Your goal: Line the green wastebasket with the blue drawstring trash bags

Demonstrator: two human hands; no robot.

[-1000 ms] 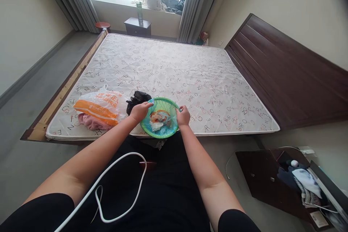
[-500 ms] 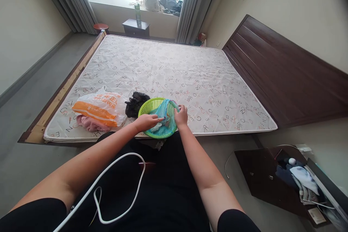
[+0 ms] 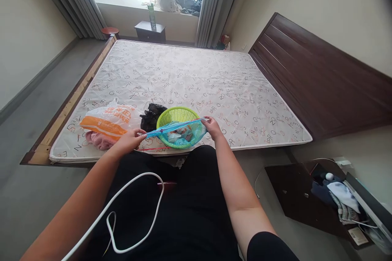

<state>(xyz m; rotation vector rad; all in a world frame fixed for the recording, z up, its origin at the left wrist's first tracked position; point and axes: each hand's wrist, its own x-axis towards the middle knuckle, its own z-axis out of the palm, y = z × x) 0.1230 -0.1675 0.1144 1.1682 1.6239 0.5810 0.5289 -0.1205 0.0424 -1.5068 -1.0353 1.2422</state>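
A blue plastic bag (image 3: 183, 142) lines the front part of a green plastic basket (image 3: 167, 119) at the near edge of the bed. Crumpled whitish and brownish scraps lie inside the bag, too small to name. My left hand (image 3: 132, 138) pinches one end of the bag's rim, left of the basket. At the basket's right side, my right hand (image 3: 211, 126) pinches the other end. Between them the rim is pulled taut across the basket, and a red drawstring hangs from the left end.
Left of the basket lie a black plastic bag (image 3: 151, 116) and a white and orange bag (image 3: 107, 120) on a pink cloth (image 3: 99, 140). All rest on the mattress (image 3: 190, 77). A dark bedside cabinet (image 3: 294, 197) stands at the right; a white cable (image 3: 122, 187) hangs before me.
My left hand has moved left out of the basket, drawing the bag's rim with it. My right hand has shifted slightly right. The rim is now stretched straight, and the scraps show more.
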